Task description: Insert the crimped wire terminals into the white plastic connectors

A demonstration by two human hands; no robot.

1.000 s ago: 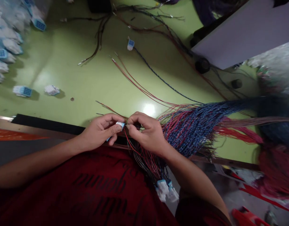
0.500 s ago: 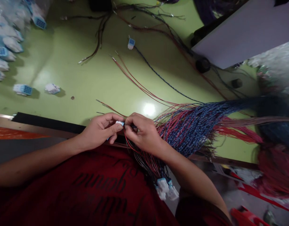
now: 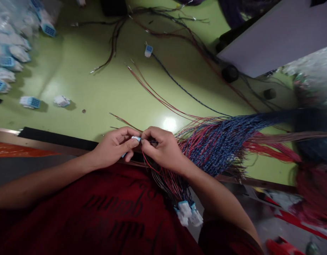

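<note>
A small white and blue connector housing is pinched between the thumb and fingers of my left hand. My right hand is closed at the connector's right end, its thumb and forefinger pressed together on a thin wire whose tip is hidden. Red and dark wires hang just below the fingertips. Several finished-looking white connectors dangle on wires below my right forearm. A thick bundle of twisted blue and red wires lies to the right of my right hand, over the table edge.
Two loose connectors, one blue-faced and one white, lie on the green table. A bag of connectors is at the far left. One wired connector and dark cable branches lie farther back. A pale panel stands at right.
Both hands stay together at the connector with barely any movement. The view has shifted slightly, so the table items at left appear a little farther right.
</note>
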